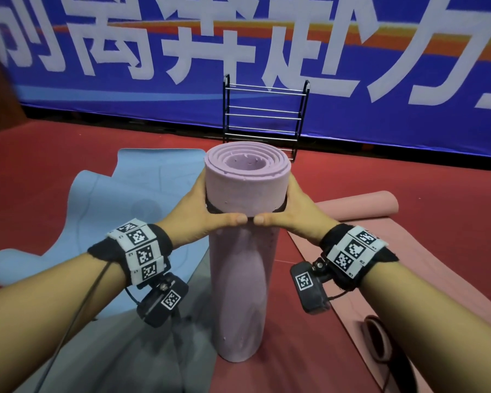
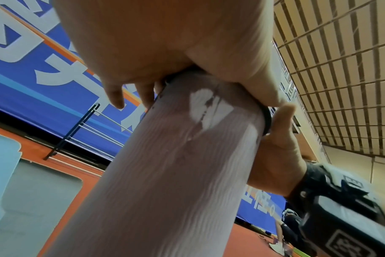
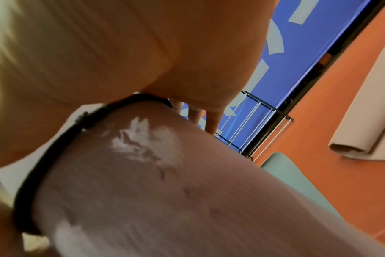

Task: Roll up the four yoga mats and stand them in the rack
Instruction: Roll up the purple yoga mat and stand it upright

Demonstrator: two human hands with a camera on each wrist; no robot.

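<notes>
head view: both hands' fingers clasp upright lilac rolled mat [image 1: 243, 191] on floor; rack [image 1: 264, 117] behind holds nothing.

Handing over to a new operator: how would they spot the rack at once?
Find the big blue banner with white characters along the far edge of the red floor. The rack stands before it, beyond the upright lilac roll. It is the only black frame with silver rungs, and holds no mats.

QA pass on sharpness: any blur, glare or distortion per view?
Head: hands sharp, banner bowed by the wide lens. Left wrist: glare patch on the purple mat, left hand soft. Right wrist: blurriest, right hand smeared, black band soft.
</notes>
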